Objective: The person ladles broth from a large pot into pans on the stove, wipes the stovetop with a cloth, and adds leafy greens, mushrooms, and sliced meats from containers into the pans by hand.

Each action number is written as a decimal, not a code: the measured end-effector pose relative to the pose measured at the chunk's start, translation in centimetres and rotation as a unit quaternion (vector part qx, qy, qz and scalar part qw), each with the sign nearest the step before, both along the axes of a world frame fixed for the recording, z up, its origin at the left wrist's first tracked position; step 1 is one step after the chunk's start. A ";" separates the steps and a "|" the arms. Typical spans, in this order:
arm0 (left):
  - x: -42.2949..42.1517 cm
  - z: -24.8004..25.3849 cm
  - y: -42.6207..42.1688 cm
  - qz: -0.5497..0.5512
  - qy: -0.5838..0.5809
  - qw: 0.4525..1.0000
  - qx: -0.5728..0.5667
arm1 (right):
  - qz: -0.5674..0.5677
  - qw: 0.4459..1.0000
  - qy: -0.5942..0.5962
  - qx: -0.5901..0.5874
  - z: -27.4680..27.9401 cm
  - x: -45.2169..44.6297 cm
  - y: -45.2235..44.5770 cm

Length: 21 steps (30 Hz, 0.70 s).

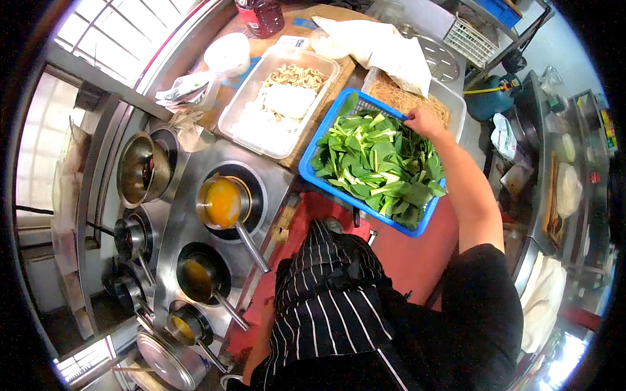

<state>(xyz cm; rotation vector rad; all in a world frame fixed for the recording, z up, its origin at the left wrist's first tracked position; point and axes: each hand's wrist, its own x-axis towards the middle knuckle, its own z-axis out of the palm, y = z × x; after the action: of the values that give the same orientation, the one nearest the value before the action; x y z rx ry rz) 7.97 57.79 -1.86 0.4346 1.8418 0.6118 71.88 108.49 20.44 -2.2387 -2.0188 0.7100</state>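
Observation:
A blue basket (319, 179) full of cut leafy greens (378, 153) is in front of me, partly over the red floor. My right hand (422, 122) is closed on its upper right rim, with the fingers wrapped round the edge. Beyond that hand sits a clear tub of thin dry noodles (398, 93), partly covered by a white cloth (381, 49). Left of the basket lies a translucent tub (244, 120) holding wide noodles and something white. My left hand is not visible; only part of the left forearm (261, 342) shows low beside the striped apron.
Saucepans with yellow contents (222, 202) stand on the steel stove (184, 176) at left, their handles jutting toward me. A large wok (134, 169) and a lidded pot (166, 358) are there too. A gas cylinder (489, 98) and shelving stand at right.

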 end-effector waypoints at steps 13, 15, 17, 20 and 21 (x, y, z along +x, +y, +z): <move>2.1 4.9 3.2 -0.002 -0.005 1.000 0.014 | -0.194 0.896 0.064 0.395 7.3 7.3 1.6; 1.4 3.6 2.4 -0.044 0.010 0.999 0.001 | -0.222 0.890 0.052 0.395 6.4 8.3 0.9; 0.9 2.0 2.0 -0.067 0.020 0.997 0.042 | -0.255 0.895 0.090 0.354 5.7 8.3 0.2; 0.5 0.8 0.9 -0.078 0.076 0.992 0.068 | -0.244 0.915 -0.004 0.321 4.3 7.2 -1.4; 0.4 0.5 0.4 -0.070 0.121 0.989 0.055 | -0.125 0.904 -0.111 0.393 2.9 7.0 -2.0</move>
<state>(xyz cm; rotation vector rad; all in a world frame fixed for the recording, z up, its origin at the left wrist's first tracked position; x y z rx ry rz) 8.34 58.16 -1.35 0.7317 1.9924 0.5863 78.83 106.48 23.36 -2.0358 -1.6029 -0.3575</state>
